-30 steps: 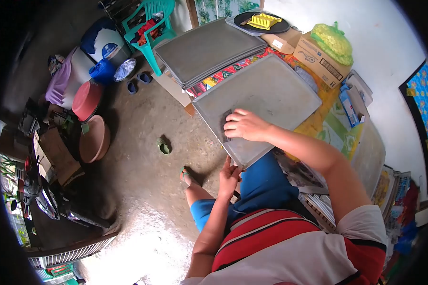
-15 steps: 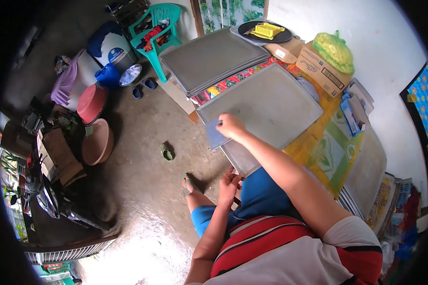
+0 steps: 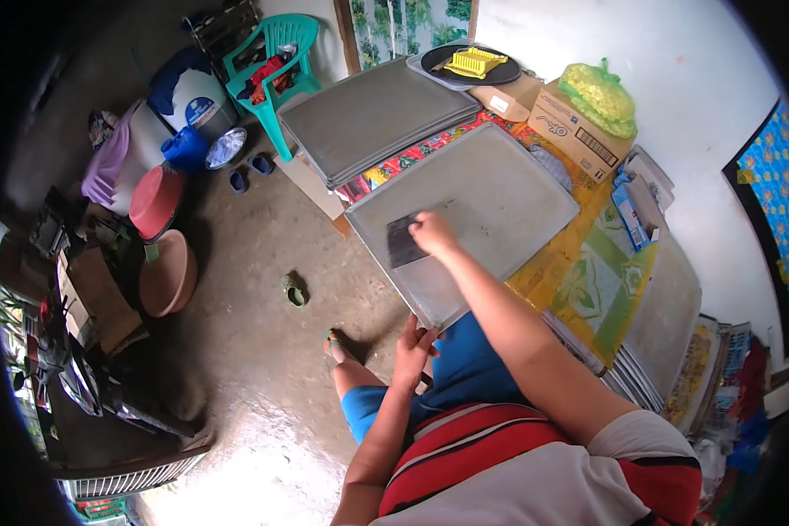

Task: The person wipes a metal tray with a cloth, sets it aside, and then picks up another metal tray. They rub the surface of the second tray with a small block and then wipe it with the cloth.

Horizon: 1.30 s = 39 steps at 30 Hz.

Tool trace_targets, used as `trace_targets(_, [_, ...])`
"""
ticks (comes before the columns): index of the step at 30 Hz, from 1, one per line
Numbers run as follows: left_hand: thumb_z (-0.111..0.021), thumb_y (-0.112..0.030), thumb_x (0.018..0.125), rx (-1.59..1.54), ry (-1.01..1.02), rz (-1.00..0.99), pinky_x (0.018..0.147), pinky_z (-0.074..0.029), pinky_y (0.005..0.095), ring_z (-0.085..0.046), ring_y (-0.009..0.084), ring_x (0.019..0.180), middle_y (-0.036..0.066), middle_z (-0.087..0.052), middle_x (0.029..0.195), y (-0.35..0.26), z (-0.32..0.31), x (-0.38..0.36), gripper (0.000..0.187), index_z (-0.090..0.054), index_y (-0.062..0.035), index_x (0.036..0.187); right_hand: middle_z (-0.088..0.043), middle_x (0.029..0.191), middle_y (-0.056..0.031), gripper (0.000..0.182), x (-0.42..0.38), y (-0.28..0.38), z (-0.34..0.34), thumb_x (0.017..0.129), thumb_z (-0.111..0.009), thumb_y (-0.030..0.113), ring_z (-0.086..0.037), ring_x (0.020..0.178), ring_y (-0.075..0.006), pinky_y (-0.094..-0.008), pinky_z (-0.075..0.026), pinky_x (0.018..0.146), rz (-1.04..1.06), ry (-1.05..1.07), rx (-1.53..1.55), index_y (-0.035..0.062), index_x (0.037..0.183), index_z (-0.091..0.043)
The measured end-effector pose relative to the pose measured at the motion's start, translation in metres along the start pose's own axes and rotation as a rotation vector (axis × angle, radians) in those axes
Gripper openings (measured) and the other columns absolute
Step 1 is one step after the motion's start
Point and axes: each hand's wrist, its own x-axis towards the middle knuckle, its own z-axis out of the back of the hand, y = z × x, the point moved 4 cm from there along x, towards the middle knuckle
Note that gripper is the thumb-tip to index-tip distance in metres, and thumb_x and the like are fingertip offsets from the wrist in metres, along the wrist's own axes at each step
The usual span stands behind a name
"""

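Note:
A large grey metal baking tray [image 3: 500, 206] lies in front of me, its near corner over my lap. Pressed on its left part is a dark, flat, rectangular scraper [image 3: 401, 243], pinched at its right side by my right hand [image 3: 436, 235]. My left hand [image 3: 415, 351] is closed on the tray's near corner, with the fingers at the rim. Small dark marks show on the tray's surface beyond the scraper. Below my left hand is a small dark thing that I cannot make out.
A stack of trays [image 3: 377, 114] stands beyond on the table's patterned cloth [image 3: 579, 289]. Farther right are a cardboard box [image 3: 579, 131] and a yellow-green bag [image 3: 600, 96]. A green chair [image 3: 276, 79], basins [image 3: 168, 273] and a loose clog [image 3: 294, 289] are on the floor.
My right hand has brought the scraper from over the tray's left edge inward onto its surface. My left hand stays at the near corner. The whole view has shifted slightly.

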Motion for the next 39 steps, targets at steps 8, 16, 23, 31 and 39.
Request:
trace_targets(8, [-0.057,-0.006,0.089,0.007,-0.250,-0.063,0.064,-0.052,0.0263,-0.061,0.0139,0.075,0.008,-0.065,0.101,0.003,0.019,-0.010,0.051,-0.046,-0.0021,0.139,-0.068,0.083,-0.0073,0.022,-0.100,0.147,0.030,0.086,-0.059,0.012,-0.067,0.078,-0.0281,-0.0410,-0.052,0.065,1.051,-0.312,0.214,0.0147,0.107,-0.063])
trace_targets(16, [-0.061,-0.022,0.092,0.031,-0.312,-0.057,0.067,-0.053,0.0300,-0.063,0.0166,0.079,0.008,-0.062,0.107,0.013,0.039,-0.008,0.045,-0.052,-0.0031,0.132,-0.069,0.086,-0.0114,0.022,-0.095,0.095,0.053,0.089,-0.058,0.019,-0.066,0.081,-0.0329,-0.0446,-0.052,0.068,0.721,-0.213,0.150,0.0154,0.110,-0.063])
trace_targets(23, [-0.056,-0.027,0.096,-0.084,-0.188,0.022,0.070,-0.056,0.0341,-0.066,0.0224,0.084,0.012,-0.059,0.116,-0.009,0.021,0.003,0.060,-0.031,-0.0061,0.146,-0.068,0.098,-0.0207,0.035,-0.064,-0.109,0.185,0.100,-0.049,0.022,-0.067,0.090,-0.0346,-0.0452,-0.050,0.076,0.015,-0.595,0.345,0.0090,0.132,-0.046])
trace_targets(31, [-0.053,-0.006,0.096,-0.467,-0.156,-0.031,0.087,-0.052,0.0375,-0.061,0.0185,0.106,0.003,-0.061,0.119,-0.005,0.005,0.041,0.038,-0.051,-0.0140,0.133,-0.064,0.109,-0.0177,0.051,-0.083,-0.298,0.257,0.094,-0.059,0.022,-0.063,0.095,-0.0285,-0.0372,-0.048,0.083,-0.462,-0.930,0.572,0.0019,0.138,-0.043])
trace_targets(39, [-0.053,0.000,0.092,-0.407,-0.176,-0.086,0.097,-0.049,0.0371,-0.059,0.0222,0.111,0.010,-0.060,0.122,-0.039,0.034,0.028,0.038,-0.052,-0.0033,0.130,-0.051,0.132,-0.0238,0.061,-0.068,-0.266,0.290,0.084,-0.065,0.033,-0.053,0.119,-0.0383,-0.0486,-0.044,0.099,-0.572,-0.644,-0.475,0.0081,0.137,-0.047])
